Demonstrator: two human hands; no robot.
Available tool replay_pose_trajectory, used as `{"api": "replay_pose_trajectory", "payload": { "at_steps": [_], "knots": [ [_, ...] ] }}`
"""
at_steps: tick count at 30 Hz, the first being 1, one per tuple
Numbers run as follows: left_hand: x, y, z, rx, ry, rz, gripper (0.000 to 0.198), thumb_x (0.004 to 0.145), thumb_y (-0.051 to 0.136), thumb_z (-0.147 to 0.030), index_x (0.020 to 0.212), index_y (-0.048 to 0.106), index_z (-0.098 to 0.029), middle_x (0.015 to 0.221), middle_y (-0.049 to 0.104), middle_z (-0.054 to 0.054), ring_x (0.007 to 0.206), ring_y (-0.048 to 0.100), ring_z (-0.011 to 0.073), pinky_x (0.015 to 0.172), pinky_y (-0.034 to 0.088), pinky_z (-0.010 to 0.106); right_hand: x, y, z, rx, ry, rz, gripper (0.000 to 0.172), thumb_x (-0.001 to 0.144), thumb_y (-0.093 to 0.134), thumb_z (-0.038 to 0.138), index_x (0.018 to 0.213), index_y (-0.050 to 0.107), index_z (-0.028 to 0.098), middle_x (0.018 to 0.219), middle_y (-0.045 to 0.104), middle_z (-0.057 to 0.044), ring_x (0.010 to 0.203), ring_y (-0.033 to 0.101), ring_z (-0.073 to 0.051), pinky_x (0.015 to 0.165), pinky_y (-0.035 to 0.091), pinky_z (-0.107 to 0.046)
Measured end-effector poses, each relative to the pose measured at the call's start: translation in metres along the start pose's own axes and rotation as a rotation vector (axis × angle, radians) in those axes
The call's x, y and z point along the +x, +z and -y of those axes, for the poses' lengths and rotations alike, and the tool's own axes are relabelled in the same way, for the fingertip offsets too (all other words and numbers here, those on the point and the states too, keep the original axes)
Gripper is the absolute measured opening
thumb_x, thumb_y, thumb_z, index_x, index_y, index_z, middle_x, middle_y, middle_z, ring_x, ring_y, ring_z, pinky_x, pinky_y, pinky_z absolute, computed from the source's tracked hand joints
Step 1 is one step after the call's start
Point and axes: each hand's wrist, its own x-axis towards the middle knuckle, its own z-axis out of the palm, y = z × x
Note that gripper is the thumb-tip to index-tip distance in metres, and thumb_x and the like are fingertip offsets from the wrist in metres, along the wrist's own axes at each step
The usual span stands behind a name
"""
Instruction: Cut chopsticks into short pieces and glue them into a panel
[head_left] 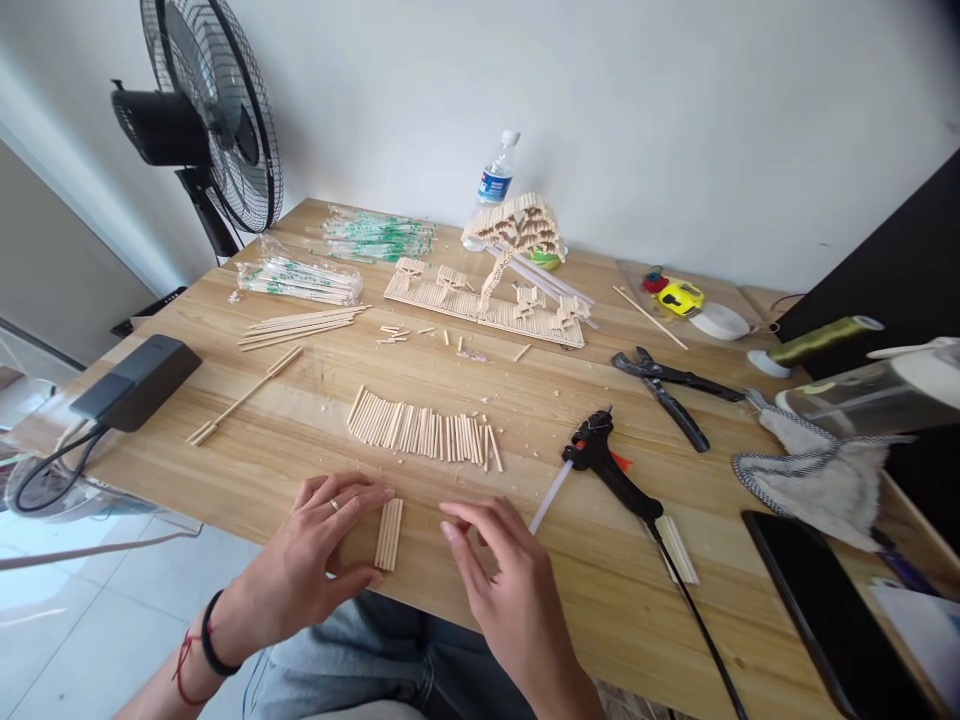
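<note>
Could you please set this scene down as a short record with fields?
Left hand: fingers and thumb at the small stick panel
Right hand: right of the panel, nothing plainly held
Table middle: row of short sticks
Right side: glue gun, pliers, black phone
Back: stick-built model, in front of bottle
Left: black fan

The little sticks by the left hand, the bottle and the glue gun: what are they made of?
Little sticks: probably wood, bare and matt, from their pale tan colour.
Bottle: looks like glossy plastic, see-through above its blue label.
Glue gun: likely plastic, smooth and black, from its moulded-looking body.
</note>
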Motion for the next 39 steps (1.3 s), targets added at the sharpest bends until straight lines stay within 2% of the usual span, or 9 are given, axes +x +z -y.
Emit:
{"api": "replay_pose_trajectory", "payload": {
  "at_steps": [3, 5, 10, 13, 19, 28, 33, 39],
  "knots": [
    [-0.002, -0.001, 0.0, -0.016, 0.027, 0.007, 0.074, 0.091, 0.082, -0.026, 0.156, 0.046, -0.031, 0.147, 0.068, 0.01, 0.139, 0.056, 0.0348, 0.113, 0.045, 0.051, 0.002, 0.006, 0.007, -0.02, 0.067, 0.2, 0.033, 0.091, 0.078, 0.007, 0.12, 0.069, 0.021, 0.094, 0.069, -0.003, 0.085, 0.069, -0.023, 0.078, 0.06, -0.038],
    [-0.001, -0.002, 0.0, -0.028, 0.033, 0.018, 0.073, 0.092, 0.081, -0.026, 0.156, 0.045, -0.032, 0.15, 0.066, 0.011, 0.139, 0.056, 0.0345, 0.113, 0.044, 0.052, 0.003, 0.011, 0.01, -0.057, 0.109, 0.283, 0.046, 0.082, 0.086, 0.004, 0.121, 0.069, 0.021, 0.094, 0.068, -0.002, 0.084, 0.069, -0.024, 0.077, 0.061, -0.039],
    [0.003, -0.002, 0.002, -0.043, 0.042, 0.016, 0.079, 0.09, 0.08, -0.02, 0.157, 0.042, -0.032, 0.145, 0.069, 0.009, 0.136, 0.056, 0.0344, 0.111, 0.043, 0.052, 0.006, 0.017, 0.015, -0.144, 0.145, 0.299, 0.059, 0.073, 0.095, 0.008, 0.125, 0.07, 0.021, 0.093, 0.067, -0.001, 0.081, 0.069, -0.025, 0.075, 0.061, -0.041],
    [0.006, -0.001, 0.001, -0.045, 0.046, 0.009, 0.075, 0.088, 0.08, -0.018, 0.154, 0.047, -0.031, 0.138, 0.072, 0.008, 0.132, 0.058, 0.0344, 0.108, 0.044, 0.05, 0.007, 0.019, 0.017, -0.169, 0.148, 0.329, 0.059, 0.072, 0.097, 0.011, 0.125, 0.072, 0.021, 0.092, 0.068, -0.002, 0.081, 0.07, -0.026, 0.073, 0.06, -0.041],
    [0.011, 0.002, -0.002, -0.036, 0.04, -0.012, 0.059, 0.092, 0.08, -0.028, 0.144, 0.054, -0.025, 0.124, 0.078, 0.008, 0.125, 0.06, 0.0328, 0.106, 0.044, 0.047, 0.007, 0.023, 0.013, -0.173, 0.138, 0.304, 0.062, 0.069, 0.1, 0.011, 0.124, 0.074, 0.024, 0.091, 0.068, -0.001, 0.081, 0.068, -0.025, 0.073, 0.057, -0.039],
    [0.014, 0.004, -0.002, -0.023, 0.027, 0.013, 0.056, 0.092, 0.081, -0.035, 0.142, 0.056, -0.027, 0.121, 0.079, 0.007, 0.123, 0.062, 0.0325, 0.106, 0.043, 0.048, 0.011, 0.026, 0.001, -0.199, 0.059, 0.28, 0.062, 0.059, 0.106, 0.016, 0.115, 0.08, 0.025, 0.089, 0.075, -0.003, 0.084, 0.071, -0.029, 0.078, 0.057, -0.044],
    [0.011, 0.006, 0.001, -0.041, 0.016, -0.007, 0.062, 0.084, 0.083, -0.023, 0.14, 0.056, -0.027, 0.12, 0.079, 0.006, 0.12, 0.062, 0.0321, 0.103, 0.044, 0.046, 0.018, 0.014, 0.008, -0.182, 0.046, 0.371, 0.06, 0.069, 0.101, 0.014, 0.124, 0.079, 0.024, 0.094, 0.078, -0.004, 0.091, 0.072, -0.029, 0.083, 0.059, -0.043],
    [0.011, 0.007, 0.0, -0.054, -0.001, -0.012, 0.061, 0.084, 0.083, -0.021, 0.139, 0.056, -0.026, 0.116, 0.079, 0.004, 0.12, 0.061, 0.0312, 0.104, 0.044, 0.045, 0.018, 0.018, 0.009, -0.239, 0.007, 0.35, 0.052, 0.072, 0.099, 0.01, 0.12, 0.081, 0.019, 0.085, 0.076, -0.005, 0.076, 0.069, -0.027, 0.074, 0.057, -0.044]
  ]
}}
